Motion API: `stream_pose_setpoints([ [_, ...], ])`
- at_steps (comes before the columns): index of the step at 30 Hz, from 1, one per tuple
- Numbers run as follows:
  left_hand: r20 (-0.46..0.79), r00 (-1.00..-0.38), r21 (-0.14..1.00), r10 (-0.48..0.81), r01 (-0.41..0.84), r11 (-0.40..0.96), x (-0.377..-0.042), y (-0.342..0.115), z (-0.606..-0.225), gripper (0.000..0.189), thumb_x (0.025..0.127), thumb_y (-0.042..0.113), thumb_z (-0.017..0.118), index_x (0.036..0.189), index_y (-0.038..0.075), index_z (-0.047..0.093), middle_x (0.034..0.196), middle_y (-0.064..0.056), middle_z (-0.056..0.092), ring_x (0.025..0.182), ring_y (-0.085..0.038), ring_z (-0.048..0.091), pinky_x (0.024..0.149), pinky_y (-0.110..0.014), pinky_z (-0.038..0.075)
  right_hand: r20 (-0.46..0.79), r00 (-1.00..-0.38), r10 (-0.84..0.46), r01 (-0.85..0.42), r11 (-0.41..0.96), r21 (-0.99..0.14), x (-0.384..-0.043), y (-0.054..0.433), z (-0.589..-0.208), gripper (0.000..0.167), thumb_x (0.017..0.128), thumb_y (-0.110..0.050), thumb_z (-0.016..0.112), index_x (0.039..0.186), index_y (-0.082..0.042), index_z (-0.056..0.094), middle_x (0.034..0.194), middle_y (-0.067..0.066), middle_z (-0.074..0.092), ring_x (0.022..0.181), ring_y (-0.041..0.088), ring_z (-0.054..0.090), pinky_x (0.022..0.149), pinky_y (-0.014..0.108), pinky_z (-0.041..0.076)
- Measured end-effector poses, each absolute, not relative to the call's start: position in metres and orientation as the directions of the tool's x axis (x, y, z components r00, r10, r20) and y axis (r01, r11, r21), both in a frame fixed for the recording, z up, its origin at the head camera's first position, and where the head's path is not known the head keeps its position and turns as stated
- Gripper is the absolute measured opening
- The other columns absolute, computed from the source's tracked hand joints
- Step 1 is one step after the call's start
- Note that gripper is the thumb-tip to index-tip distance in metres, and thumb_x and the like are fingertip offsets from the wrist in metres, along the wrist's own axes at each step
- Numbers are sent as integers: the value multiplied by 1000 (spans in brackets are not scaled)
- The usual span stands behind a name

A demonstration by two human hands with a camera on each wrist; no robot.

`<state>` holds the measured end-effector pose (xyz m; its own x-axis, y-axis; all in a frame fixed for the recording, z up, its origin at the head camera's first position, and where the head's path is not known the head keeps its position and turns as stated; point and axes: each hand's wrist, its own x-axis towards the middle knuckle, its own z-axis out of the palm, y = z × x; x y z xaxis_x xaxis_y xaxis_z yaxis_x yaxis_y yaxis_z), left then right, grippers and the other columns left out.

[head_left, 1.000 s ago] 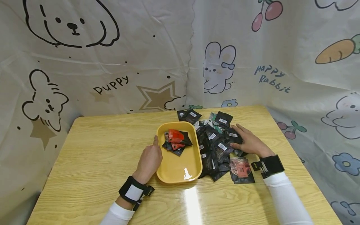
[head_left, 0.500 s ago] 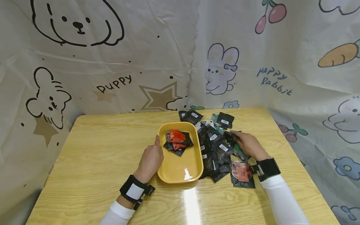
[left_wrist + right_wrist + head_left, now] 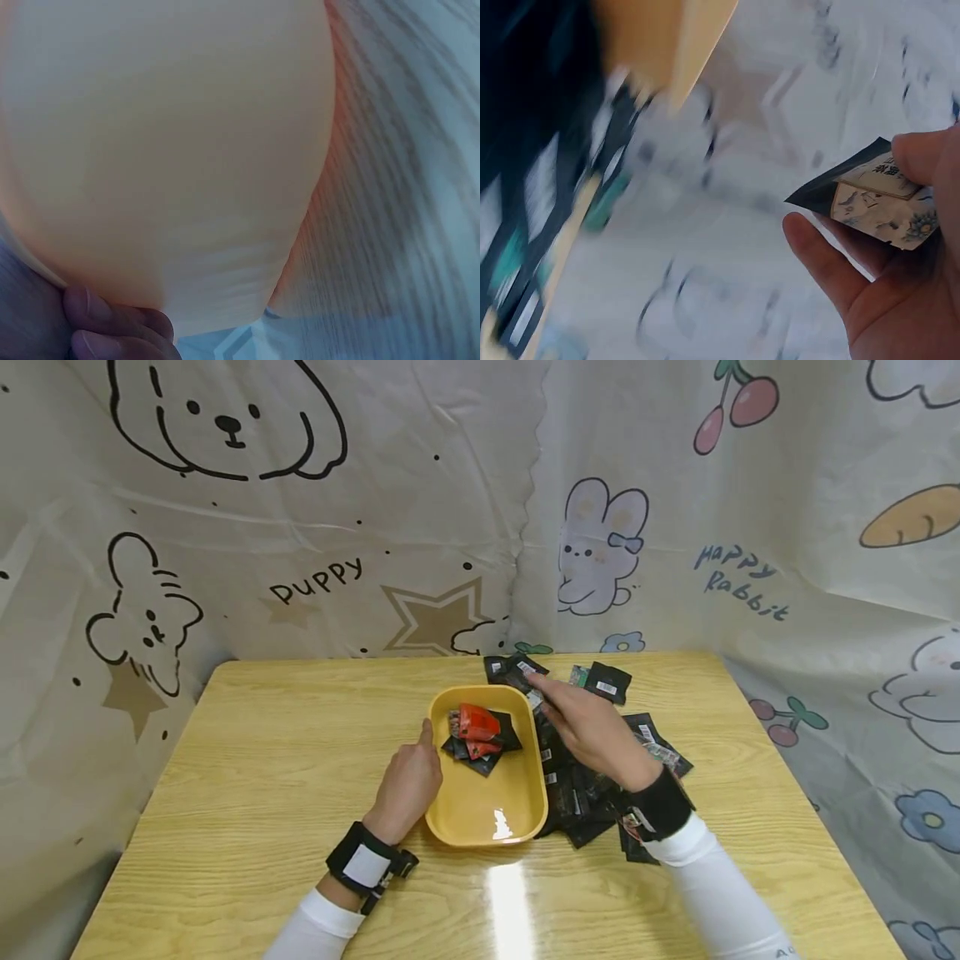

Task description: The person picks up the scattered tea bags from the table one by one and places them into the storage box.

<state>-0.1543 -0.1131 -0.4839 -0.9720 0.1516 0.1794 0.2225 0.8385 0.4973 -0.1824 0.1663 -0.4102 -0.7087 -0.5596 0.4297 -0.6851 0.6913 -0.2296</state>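
A yellow plastic tray (image 3: 483,814) stands on the table with a few red and black packets (image 3: 480,727) in its rear half. My left hand (image 3: 405,781) holds its left side, index finger along the rim; the left wrist view shows curled fingers (image 3: 112,322) against the outer wall. My right hand (image 3: 592,727) is over the pile of black packets (image 3: 573,793), near the tray's back right corner. In the right wrist view, its thumb and fingers pinch a small black packet with a cream, flower-printed label (image 3: 885,206). The hand hides this packet in the head view.
More black packets lie behind the pile (image 3: 609,683) and right of my right wrist (image 3: 660,743). Under that wrist, a red-labelled packet is partly covered. Printed cloth (image 3: 442,510) hangs behind the wooden table (image 3: 285,760).
My right hand has lifted from the right part of the pile with a packet and moved left toward the tray. The left hand and tray stay together in place; the head view has shifted slightly.
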Motion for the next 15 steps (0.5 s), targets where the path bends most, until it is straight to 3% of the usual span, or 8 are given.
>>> stream_pose_setpoints([
  [4, 210, -966, 484, 153, 239, 842, -153, -111, -488, 48, 97, 5, 51, 140, -13, 41, 55, -9, 52, 43, -16, 49, 38, -31, 36, 427, -630, -649, -764, 617, -189, -184, 132, -418, 60, 96, -8, 60, 151, -17, 37, 144, 6, 49, 120, 25, 56, 90, 41, 49],
  [7, 222, -961, 469, 164, 253, 846, -153, -110, -491, 48, 96, 5, 52, 139, -14, 42, 58, -13, 57, 46, -19, 53, 39, -32, 39, 363, -612, -703, -786, 591, -182, -182, 117, -426, 66, 94, -19, 66, 152, -18, 35, 149, 7, 43, 129, 26, 48, 98, 44, 44],
  [10, 215, -964, 471, 158, 244, 848, -154, -110, -490, 48, 96, 6, 52, 139, -13, 42, 61, -15, 59, 46, -20, 55, 39, -33, 40, 211, -626, -751, -780, 600, -180, -177, 111, -432, 83, 88, -47, 68, 155, -20, 27, 157, 10, 28, 142, 31, 29, 109, 56, 25],
  [12, 198, -969, 478, 150, 230, 848, -154, -111, -489, 48, 97, 6, 52, 140, -13, 41, 63, -16, 60, 47, -18, 54, 39, -31, 39, 115, -649, -752, -757, 626, -185, -175, 111, -434, 98, 80, -63, 67, 157, -23, 20, 161, 10, 17, 146, 34, 16, 110, 62, 14],
  [15, 166, -976, 492, 144, 208, 845, -156, -114, -486, 50, 98, 7, 50, 142, -12, 38, 64, -15, 59, 45, -15, 51, 38, -29, 36, 52, -697, -715, -710, 678, -190, -173, 119, -435, 108, 73, -73, 66, 157, -28, 15, 163, 6, 6, 148, 33, 7, 110, 64, 10],
])
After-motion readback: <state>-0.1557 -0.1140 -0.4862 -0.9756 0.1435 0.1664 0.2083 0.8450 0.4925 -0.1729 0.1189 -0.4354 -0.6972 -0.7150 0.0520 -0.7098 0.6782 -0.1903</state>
